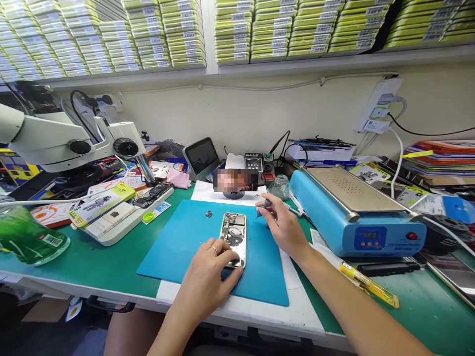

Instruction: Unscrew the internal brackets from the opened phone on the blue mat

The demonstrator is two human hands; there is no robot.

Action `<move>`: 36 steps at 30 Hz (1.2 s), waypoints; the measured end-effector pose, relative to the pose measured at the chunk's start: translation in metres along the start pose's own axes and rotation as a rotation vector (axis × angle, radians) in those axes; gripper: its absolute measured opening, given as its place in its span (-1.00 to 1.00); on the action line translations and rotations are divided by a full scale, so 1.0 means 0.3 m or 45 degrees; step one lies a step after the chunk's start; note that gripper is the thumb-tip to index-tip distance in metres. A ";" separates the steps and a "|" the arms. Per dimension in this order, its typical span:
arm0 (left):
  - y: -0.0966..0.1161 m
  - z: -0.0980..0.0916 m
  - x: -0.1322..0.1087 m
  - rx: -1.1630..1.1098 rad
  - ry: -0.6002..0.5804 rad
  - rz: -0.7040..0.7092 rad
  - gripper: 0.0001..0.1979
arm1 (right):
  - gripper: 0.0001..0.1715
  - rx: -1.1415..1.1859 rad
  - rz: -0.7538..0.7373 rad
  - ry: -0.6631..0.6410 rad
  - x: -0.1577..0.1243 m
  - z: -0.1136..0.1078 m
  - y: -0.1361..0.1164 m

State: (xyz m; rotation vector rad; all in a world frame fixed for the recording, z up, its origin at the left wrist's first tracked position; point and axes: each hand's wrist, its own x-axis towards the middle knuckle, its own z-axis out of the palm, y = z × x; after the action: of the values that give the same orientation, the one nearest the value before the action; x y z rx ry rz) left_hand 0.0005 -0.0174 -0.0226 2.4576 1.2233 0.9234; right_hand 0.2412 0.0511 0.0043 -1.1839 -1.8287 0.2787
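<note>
The opened phone (234, 231) lies centred on the blue mat (174, 247), its near end gripped by the left hand (210, 264). At its 2 o'clock the right hand (285, 231) pinches a slim tool (267, 203); bare mat lies toward 9 o'clock.

Bright even indoor light, soft shadows, wide-angle bowing at edges

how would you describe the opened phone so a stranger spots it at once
Find the blue mat on the green bench. The opened phone lies on it, near end under the left hand. Only it shows bare innards.
</note>
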 end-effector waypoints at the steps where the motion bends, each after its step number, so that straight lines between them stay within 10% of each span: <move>1: 0.001 0.000 0.000 0.003 0.001 -0.002 -0.92 | -0.60 0.035 0.021 0.013 -0.003 -0.001 0.000; 36: 0.010 -0.025 0.006 0.071 0.010 0.003 -0.94 | -0.38 0.132 0.133 -0.135 -0.014 0.018 -0.039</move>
State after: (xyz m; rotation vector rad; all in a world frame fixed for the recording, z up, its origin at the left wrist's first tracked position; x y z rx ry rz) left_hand -0.0015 -0.0183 -0.0145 2.5008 1.2653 0.9120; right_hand 0.2304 0.0431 0.0061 -1.2131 -1.8227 0.4985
